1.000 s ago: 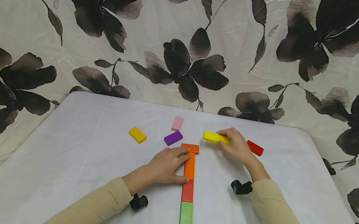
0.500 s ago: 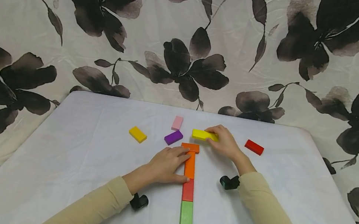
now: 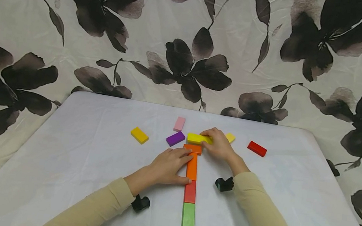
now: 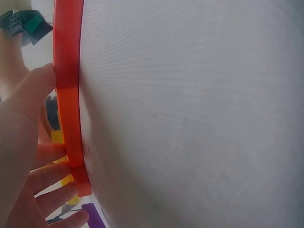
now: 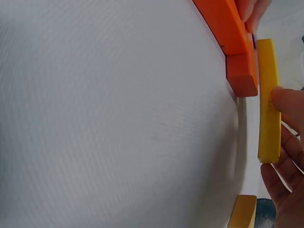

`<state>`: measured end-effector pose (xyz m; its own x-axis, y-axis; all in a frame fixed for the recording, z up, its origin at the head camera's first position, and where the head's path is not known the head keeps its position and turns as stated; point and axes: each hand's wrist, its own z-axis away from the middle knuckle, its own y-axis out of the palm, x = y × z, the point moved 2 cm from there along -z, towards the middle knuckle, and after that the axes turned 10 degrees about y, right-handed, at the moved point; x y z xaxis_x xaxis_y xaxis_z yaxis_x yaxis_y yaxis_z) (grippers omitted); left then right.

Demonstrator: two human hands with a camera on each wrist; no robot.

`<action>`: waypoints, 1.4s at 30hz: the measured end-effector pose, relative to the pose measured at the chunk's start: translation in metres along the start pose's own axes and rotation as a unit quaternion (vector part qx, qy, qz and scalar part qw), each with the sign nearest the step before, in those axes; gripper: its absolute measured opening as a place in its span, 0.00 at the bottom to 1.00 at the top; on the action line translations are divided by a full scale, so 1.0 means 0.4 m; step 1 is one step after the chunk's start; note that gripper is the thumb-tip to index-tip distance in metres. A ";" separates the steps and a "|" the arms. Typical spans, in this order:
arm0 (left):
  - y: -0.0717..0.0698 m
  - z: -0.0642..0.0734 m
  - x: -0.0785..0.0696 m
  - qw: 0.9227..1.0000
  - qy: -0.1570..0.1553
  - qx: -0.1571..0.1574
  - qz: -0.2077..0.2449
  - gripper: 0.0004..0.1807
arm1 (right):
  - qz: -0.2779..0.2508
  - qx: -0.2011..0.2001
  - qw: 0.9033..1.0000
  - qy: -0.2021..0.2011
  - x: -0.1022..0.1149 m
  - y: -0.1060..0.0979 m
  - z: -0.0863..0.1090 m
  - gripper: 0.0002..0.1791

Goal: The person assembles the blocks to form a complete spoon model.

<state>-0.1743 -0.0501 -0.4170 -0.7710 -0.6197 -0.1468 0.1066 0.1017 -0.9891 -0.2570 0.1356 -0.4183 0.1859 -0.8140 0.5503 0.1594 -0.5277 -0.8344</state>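
Note:
A straight row of blocks runs up the middle of the head view: green [image 3: 189,217], red [image 3: 190,192], then long orange [image 3: 192,170], topped by an orange block [image 3: 198,150] lying crosswise. My left hand [image 3: 164,168] rests along the row's left side, fingers extended over the orange blocks and thumb at the red one. Between thumb and fingers, my right hand [image 3: 220,146] pinches a long yellow block [image 3: 194,138], held crosswise just beyond the orange top piece. In the right wrist view this yellow block [image 5: 269,114] shows beside the orange end block [image 5: 242,76].
Near the row's far end lie a purple block [image 3: 175,138] and a pink block [image 3: 179,124]. Another yellow block [image 3: 139,135] sits farther left. A pale yellow block [image 3: 230,138] is partly hidden behind my right hand; a red block [image 3: 257,148] lies right of it.
My right hand has carried the yellow block leftward to the row's far end, uncovering the red block and partly covering the pale yellow one. My left hand has stayed in place.

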 end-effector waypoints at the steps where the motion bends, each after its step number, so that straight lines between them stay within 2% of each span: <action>1: 0.000 0.000 0.000 1.000 0.001 0.000 0.000 0.41 | 0.004 0.001 1.000 -0.001 0.002 0.003 -0.001 0.17; 14: 0.005 0.004 0.001 1.000 0.003 -0.007 -0.008 0.41 | 0.016 0.009 1.000 -0.012 0.017 0.030 -0.008 0.16; 28: 0.001 0.005 0.001 1.000 0.015 -0.019 -0.013 0.42 | 0.026 0.031 0.999 -0.002 0.043 0.038 -0.011 0.16; 42: 0.004 0.001 0.004 1.000 0.010 -0.012 -0.007 0.41 | 0.015 0.032 0.999 -0.007 0.026 0.037 -0.018 0.16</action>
<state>-0.1750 -0.0513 -0.4189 -0.7848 -0.6055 -0.1321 0.0808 0.1114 -0.9905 -0.2597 0.1176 -0.4253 0.2051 -0.8252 0.5263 0.2155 -0.4865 -0.8467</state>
